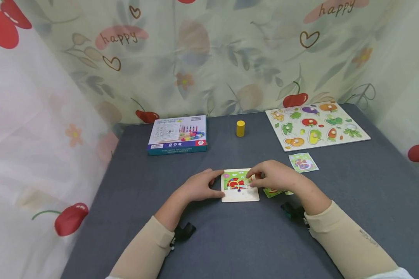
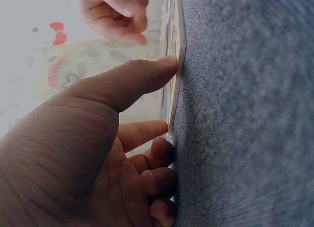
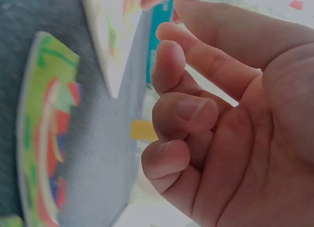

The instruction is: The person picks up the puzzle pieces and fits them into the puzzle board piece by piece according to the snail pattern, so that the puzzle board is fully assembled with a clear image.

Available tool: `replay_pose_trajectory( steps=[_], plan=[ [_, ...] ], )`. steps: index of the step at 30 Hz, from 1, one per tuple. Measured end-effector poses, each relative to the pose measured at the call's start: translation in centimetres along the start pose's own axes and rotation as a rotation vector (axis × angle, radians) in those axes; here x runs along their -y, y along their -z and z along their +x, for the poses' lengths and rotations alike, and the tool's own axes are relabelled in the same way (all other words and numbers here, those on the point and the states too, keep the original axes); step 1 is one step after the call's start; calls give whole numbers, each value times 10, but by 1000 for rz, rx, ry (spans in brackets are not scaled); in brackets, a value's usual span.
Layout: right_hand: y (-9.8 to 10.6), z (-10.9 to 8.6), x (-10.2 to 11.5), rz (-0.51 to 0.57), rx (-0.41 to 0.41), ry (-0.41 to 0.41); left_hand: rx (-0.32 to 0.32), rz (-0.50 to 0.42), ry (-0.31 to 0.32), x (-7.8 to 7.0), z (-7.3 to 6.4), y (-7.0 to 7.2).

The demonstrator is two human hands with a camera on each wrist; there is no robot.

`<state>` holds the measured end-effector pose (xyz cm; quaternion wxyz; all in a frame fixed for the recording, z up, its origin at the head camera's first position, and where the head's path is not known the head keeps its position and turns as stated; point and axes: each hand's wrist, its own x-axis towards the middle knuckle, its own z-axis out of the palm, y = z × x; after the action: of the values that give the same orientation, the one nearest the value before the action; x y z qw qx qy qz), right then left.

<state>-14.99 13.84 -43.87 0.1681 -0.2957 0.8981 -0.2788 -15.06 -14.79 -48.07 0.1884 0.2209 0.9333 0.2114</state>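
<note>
Left grip (image 1: 203, 186) spread against edge of small board (image 1: 240, 197), right grip (image 1: 275, 175) parted above, open cloth (image 1: 230, 242) nearside

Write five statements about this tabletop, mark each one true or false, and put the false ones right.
1. The yellow cylinder stands between the box and the vegetable board. True.

2. That cylinder is lying on its side. False: it stands upright.

3. The person's left grip touches the left side of the small board. True.

4. The small board is covered by its picture right down to its near edge. False: a pale strip shows along the near side.

5. The box lies to the right of the vegetable board. False: it lies to the left.
</note>
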Motion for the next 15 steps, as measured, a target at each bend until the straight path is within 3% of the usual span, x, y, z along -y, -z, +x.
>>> replay_pose_trajectory(
  steps=[8, 15],
  plan=[
    [19, -12, 3, 29, -32, -27, -2, -10, 2, -3, -2, 1],
    [29, -17, -8, 86, 41, -106, -2, -3, -3, -2, -1, 1]
  ],
)
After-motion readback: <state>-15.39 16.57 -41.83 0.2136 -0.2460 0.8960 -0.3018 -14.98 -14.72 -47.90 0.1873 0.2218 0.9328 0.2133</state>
